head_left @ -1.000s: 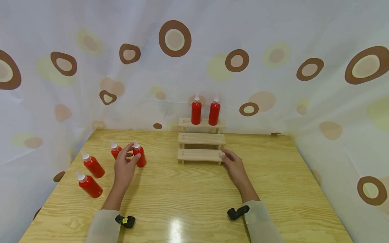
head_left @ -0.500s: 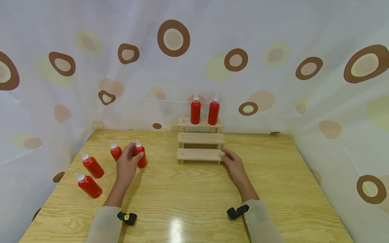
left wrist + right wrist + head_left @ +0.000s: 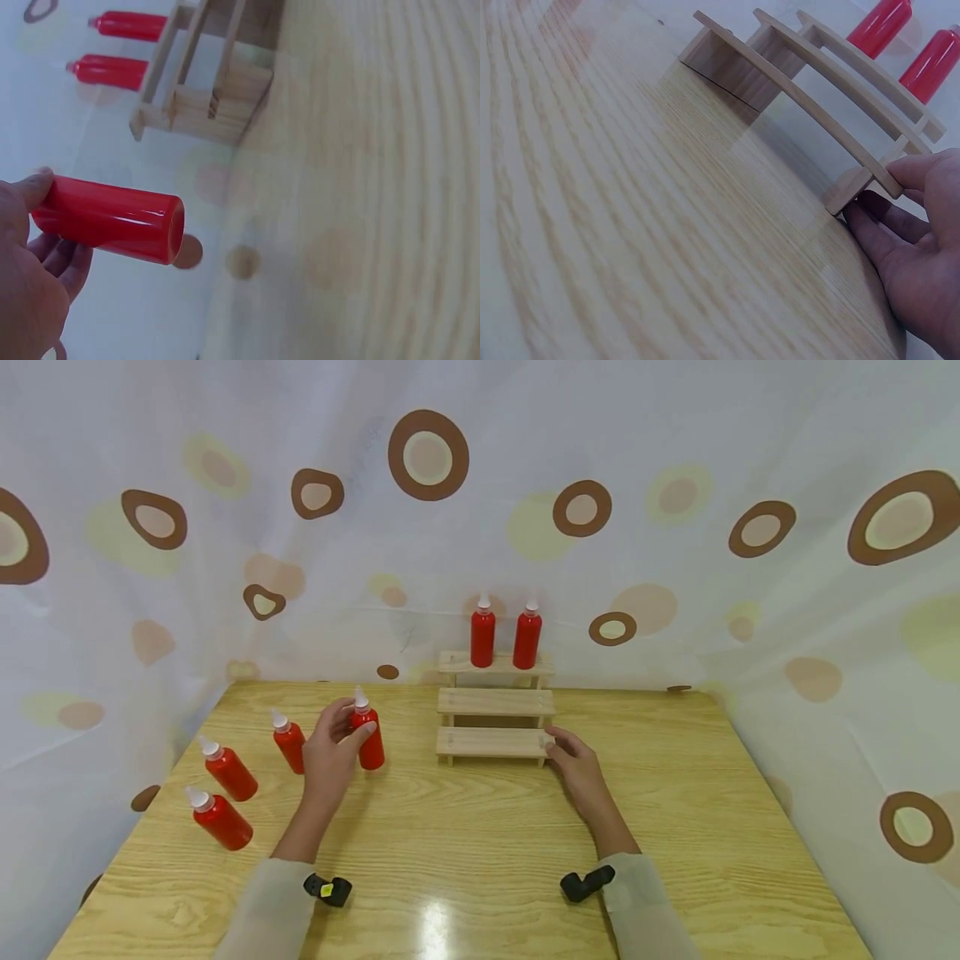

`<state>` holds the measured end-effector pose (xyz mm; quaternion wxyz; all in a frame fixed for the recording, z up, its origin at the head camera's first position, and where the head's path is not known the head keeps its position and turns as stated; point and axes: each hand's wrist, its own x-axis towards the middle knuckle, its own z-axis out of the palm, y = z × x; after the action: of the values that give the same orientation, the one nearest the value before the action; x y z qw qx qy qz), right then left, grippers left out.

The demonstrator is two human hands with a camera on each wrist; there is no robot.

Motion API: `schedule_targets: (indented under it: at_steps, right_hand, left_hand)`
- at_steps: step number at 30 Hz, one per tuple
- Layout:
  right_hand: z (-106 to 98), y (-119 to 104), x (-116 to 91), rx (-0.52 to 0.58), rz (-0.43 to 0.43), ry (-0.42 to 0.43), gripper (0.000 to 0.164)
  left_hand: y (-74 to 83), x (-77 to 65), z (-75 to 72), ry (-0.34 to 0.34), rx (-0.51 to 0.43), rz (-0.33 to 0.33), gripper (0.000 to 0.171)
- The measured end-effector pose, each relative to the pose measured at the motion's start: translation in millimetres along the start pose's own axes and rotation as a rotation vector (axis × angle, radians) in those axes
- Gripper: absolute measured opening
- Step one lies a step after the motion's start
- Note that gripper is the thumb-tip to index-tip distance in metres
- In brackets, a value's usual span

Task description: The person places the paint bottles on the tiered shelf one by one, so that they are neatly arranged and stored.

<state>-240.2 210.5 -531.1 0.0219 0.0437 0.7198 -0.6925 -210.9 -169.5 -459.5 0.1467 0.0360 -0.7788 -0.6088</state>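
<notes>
Lining the back and sides: a pale cloth with brown-ringed spots. Before it, a wood-grain counter. On that, toward the back, a three-step wooden stand, steps running left to right and rising away from the person. Right hand: thumb and fingers pinching the right end of the lowest step. Left hand: thumb and fingers clamped on the held bottle, left of the stand and well apart from it. That bottle is near upright, long axis close to vertical, nozzle up; base lifted just off the counter. Two shelf bottles, upright side by side on the top step, nozzles up. Three counter bottles at left, also nozzle up, one just beside the left hand. All bottles red with white nozzles; cannot tell whether the red is wall or contents.
</notes>
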Motion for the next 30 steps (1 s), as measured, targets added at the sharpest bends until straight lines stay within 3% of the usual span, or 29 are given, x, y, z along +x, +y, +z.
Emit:
schedule_targets:
  at_steps: [7,16,30]
  right_hand:
    - [-1,0,0,0.005,0.004,-0.004,0.042]
    - [-1,1,0,0.037,-0.006,-0.038,0.042]
    - [-3,2,0,-0.028,-0.002,-0.022,0.042]
  left_hand:
    - [15.1,6.5,23.5,-0.082,-0.007,0.044,0.05]
    - [30.1,17.2,62.4,-0.167,-0.033,0.182,0.049]
    - [57.6,35.7,125.3,-0.241,-0.075,0.218,0.045]
